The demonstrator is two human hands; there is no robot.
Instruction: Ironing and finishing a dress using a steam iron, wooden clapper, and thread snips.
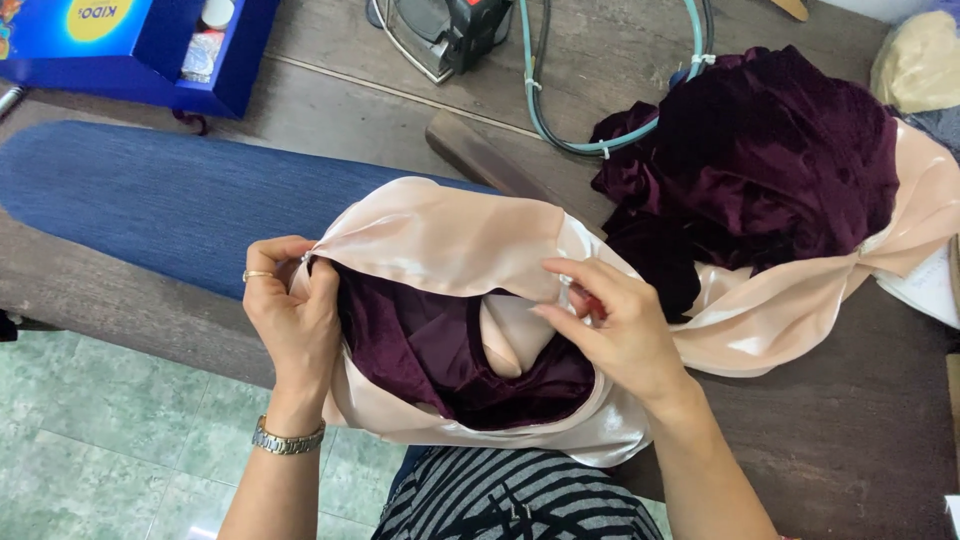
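Observation:
A garment of dark purple velvet with a shiny peach satin lining lies over the end of a blue ironing board. My left hand pinches the left edge of the satin opening; it wears a ring and a metal watch. My right hand grips the right edge of the same opening between thumb and fingers. Both hands spread the opening, and purple velvet shows inside it.
A steam iron with teal hose sits at the far side of the wooden table. A blue box stands at top left. Cream fabric lies top right. Green tiled floor is below left.

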